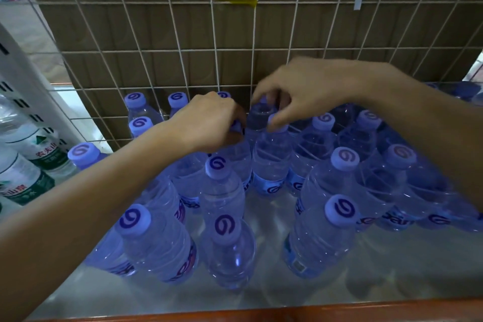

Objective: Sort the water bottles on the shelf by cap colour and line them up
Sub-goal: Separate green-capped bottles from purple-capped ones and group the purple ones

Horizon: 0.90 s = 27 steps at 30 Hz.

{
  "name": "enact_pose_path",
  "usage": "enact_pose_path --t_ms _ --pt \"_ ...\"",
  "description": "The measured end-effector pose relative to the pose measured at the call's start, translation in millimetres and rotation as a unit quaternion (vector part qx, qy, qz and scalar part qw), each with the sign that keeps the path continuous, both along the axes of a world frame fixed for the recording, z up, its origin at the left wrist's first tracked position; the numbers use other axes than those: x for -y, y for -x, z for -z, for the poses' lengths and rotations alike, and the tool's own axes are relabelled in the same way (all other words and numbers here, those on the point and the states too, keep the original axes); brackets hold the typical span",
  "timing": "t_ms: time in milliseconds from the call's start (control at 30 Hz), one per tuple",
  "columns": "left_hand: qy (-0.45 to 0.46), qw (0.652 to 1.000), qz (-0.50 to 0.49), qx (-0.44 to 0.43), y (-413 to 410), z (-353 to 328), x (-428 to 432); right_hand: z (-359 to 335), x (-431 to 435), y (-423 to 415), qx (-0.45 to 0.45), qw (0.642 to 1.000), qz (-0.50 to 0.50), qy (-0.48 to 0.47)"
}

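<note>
Sorting purple-capped bottles (222,191) before the wire grid (183,42).
Left hand (209,123) clenched over one cap, right hand (300,91) pinching another bottle's neck, both nearest that grid.

The shelf (339,293) is a pale, glossy board with an orange-brown front edge — upright water bottles (224,248) with lilac caps crowd it from nine o'clock through twelve to three, its six o'clock strip bare.

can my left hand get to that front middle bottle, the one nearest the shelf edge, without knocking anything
Probably yes. The front middle bottle stands nearest the shelf edge with nothing before it. Your left hand is busy at the back rows, but could draw back above the caps.
</note>
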State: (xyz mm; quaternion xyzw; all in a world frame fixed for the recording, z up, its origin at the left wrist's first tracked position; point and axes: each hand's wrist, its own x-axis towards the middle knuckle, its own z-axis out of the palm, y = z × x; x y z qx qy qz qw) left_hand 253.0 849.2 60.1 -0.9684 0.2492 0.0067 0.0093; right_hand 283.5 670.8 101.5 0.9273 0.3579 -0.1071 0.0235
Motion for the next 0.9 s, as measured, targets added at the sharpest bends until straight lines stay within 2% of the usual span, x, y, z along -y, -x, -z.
enact_pose_path --t_ms 100,233,467,600,733,800,833,900 --pt "-0.017 0.999 -0.033 -0.003 -2.9 1.1 1.8 17.3 -3.3 9.4 0.002 0.999 -0.003 0.042" --pt "-0.018 0.999 -0.046 -0.003 0.4 1.4 0.6 26.3 -4.8 3.1 0.029 0.999 0.024 -0.004" --pt "-0.013 0.999 -0.028 0.012 9.2 0.6 -0.1 27.2 -7.3 5.7 0.019 0.996 0.074 -0.037" --pt "-0.008 0.999 -0.031 0.015 9.4 -0.5 -0.8 35.0 -7.6 14.0 0.055 0.993 0.095 -0.050" --pt "0.016 0.999 -0.039 0.008 8.4 2.5 -0.6 34.1 3.3 26.5 0.090 0.991 0.096 -0.035" --pt "0.024 0.998 -0.050 0.007 8.3 4.2 -0.8 19.3 12.3 45.3 0.104 0.989 0.074 -0.071" --pt "0.029 0.998 -0.055 0.007 8.7 4.7 -0.7 9.0 16.2 58.3 0.076 0.991 0.064 -0.094" --pt "0.038 0.997 -0.060 0.010 9.2 5.1 0.1 -13.3 21.8 88.0 -0.060 0.993 0.056 -0.079"
